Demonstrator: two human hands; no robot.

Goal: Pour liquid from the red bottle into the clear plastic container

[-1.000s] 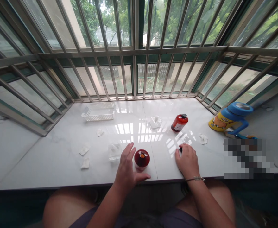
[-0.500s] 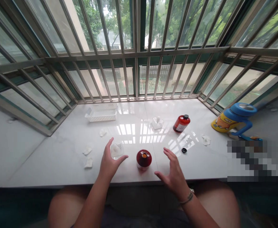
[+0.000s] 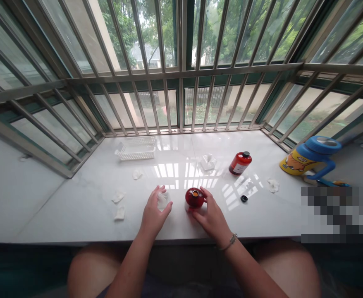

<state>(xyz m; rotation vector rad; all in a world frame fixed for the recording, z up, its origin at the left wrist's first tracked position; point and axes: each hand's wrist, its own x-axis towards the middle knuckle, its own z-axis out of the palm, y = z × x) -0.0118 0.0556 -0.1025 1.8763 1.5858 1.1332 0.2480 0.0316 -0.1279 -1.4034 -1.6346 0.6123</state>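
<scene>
My left hand [image 3: 157, 207] is curved around a small clear plastic box [image 3: 163, 200] with something white and soft-looking inside. Its thumb is at the near right side of the box and its fingers are at the far left. Just to the right stands an uncapped dark red bottle [image 3: 194, 200], upright, its round mouth showing an orange tint. My right hand [image 3: 208, 211] grips this bottle from the right, with fingers behind and thumb in front. A black cap [image 3: 244, 199] lies on the white tabletop [image 3: 88, 207] farther right.
A second red bottle [image 3: 240, 164], black-capped and labelled, stands behind the loose cap. Another clear box [image 3: 208, 162] holds white material. White crumpled pieces [image 3: 119, 213] lie about. A white basket [image 3: 136, 150] sits at the back left; a blue-yellow jug [image 3: 308, 157] stands right, near window bars.
Both hands have closed in from apart: the left around the clear box, the right onto the open bottle. The box has shifted slightly right, and the bottle a little away from me.
</scene>
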